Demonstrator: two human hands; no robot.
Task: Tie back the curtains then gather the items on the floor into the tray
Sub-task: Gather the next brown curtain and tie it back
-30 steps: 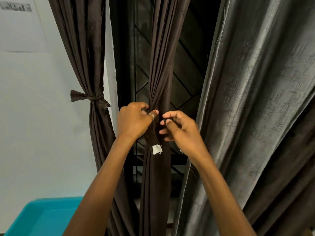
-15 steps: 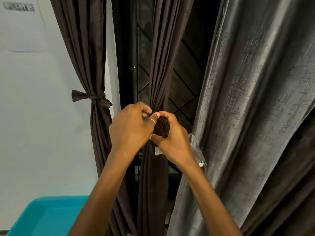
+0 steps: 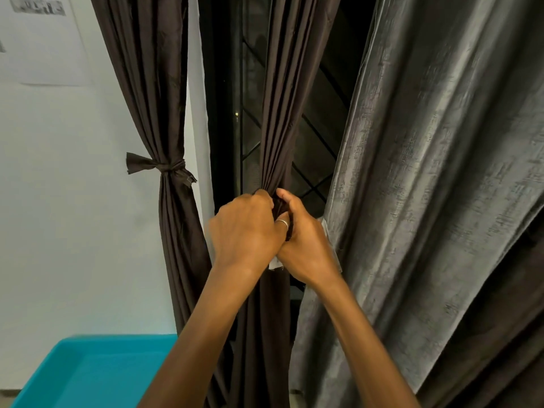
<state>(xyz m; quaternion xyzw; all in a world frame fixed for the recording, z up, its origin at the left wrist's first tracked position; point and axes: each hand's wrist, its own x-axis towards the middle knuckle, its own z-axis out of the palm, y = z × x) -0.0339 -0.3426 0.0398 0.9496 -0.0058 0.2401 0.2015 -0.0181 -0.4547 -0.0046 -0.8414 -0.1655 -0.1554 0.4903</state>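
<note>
Brown centre curtain (image 3: 276, 128) bunched mid-frame; left hand (image 3: 244, 234) & right hand (image 3: 309, 248) both curl tight round its gather, prob. to knot it back.

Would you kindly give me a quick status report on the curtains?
Both gripping middle curtain: left hand, right hand. Tied: left curtain. Loose alongside: grey curtain.

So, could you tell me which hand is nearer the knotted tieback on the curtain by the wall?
Left. The left hand lies right of and below the tieback; the right hand sits beyond it, further right, both gripping the middle curtain.
</note>
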